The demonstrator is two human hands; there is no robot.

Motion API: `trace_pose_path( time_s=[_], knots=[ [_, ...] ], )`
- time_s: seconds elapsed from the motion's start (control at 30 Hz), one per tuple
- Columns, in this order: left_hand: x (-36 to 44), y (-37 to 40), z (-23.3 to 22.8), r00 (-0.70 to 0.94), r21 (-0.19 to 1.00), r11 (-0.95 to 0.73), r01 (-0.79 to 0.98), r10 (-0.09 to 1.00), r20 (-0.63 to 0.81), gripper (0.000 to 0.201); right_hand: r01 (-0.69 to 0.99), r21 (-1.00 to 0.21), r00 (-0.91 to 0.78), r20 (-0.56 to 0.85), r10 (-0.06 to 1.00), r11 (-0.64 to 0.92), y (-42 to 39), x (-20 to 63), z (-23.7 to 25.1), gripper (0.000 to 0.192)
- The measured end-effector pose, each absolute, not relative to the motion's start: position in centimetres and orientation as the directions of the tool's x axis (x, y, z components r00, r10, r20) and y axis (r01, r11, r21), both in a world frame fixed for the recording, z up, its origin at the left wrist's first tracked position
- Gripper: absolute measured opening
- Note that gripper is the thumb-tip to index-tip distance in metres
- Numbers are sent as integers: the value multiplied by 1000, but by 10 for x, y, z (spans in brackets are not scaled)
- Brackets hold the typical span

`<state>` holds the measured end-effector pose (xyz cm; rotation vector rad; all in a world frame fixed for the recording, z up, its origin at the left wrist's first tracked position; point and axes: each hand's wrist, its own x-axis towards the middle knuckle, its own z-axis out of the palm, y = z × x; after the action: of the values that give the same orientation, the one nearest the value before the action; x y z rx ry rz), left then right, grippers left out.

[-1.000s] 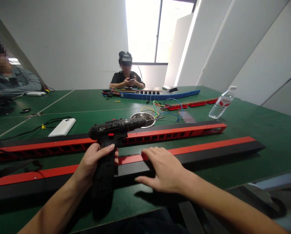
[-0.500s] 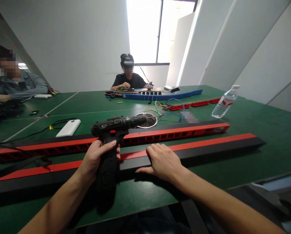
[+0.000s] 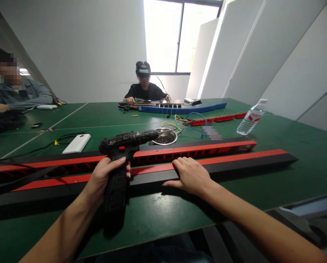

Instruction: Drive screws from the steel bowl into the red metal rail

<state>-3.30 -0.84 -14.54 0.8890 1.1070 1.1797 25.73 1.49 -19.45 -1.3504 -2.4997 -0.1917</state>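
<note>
My left hand (image 3: 104,173) is wrapped around the handle of a black cordless drill (image 3: 116,182). Its long thin bit points right, over a metal bowl (image 3: 177,138) of small dark screws. Under the drill lies a long red-and-black bar (image 3: 248,162), crossing the table close to me. My right hand (image 3: 193,175) grips this bar right of the drill, fingers over the red top and thumb along the near black side. Behind it a second red-and-black bar (image 3: 229,148) with a row of square openings lies roughly parallel.
A white power bank (image 3: 77,143) with a black cable lies left, and a tilted water bottle (image 3: 251,117) is at right. Loose coloured wires and red strips (image 3: 226,118) lie behind the bowl. Across the green table (image 3: 303,175) a person sits by a blue strip (image 3: 185,108); another person sits left.
The drill has shifted slightly left in my left hand. My right hand has moved a little right, and the near bar's left part lies farther from me. The person opposite has moved their hands.
</note>
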Motion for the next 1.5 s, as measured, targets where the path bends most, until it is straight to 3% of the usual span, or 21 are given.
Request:
trace_pose_path(
  time_s=[0.07, 0.2, 0.3, 0.43, 0.57, 0.73, 0.9, 1.3, 1.5],
  knots=[
    [-33, -7, -147, 43, 946, 185, -268, 983, -180, 22, 808, -164, -499, 322, 805, 566, 16, 261, -190, 70],
    [-35, -6, -149, 57, 947, 205, -248, 979, -197, 25, 590, -644, -270, 411, 871, 487, 28, 275, -174, 43],
    [-42, -7, -143, 57, 971, 192, -139, 981, -186, 27, 462, -771, -99, 445, 890, 437, 45, 292, -166, 39],
    [-61, -10, -124, 81, 987, 47, 155, 995, -60, 30, 441, -799, -178, 370, 912, 410, 54, 307, -168, 31],
    [-74, -9, -103, 112, 942, 7, 335, 993, -48, 32, 473, -767, -352, 287, 891, 434, 49, 311, -176, 27],
    [-64, -3, -76, 86, 933, 8, 359, 995, -42, 41, 504, -734, -418, 253, 872, 455, 47, 313, -183, 22],
    [-54, 3, -60, 215, 908, -118, 403, 976, 32, 54, 521, -706, -430, 269, 862, 480, 48, 315, -188, 21],
    [-31, 12, -34, 292, 905, -107, 412, 956, -20, 68, 547, -673, -414, 300, 859, 498, 44, 312, -184, 20],
    [-29, 16, -20, 423, 663, -340, 667, 905, 39, 52, 542, -668, -393, 335, 857, 509, 44, 312, -186, 17]
  ],
)
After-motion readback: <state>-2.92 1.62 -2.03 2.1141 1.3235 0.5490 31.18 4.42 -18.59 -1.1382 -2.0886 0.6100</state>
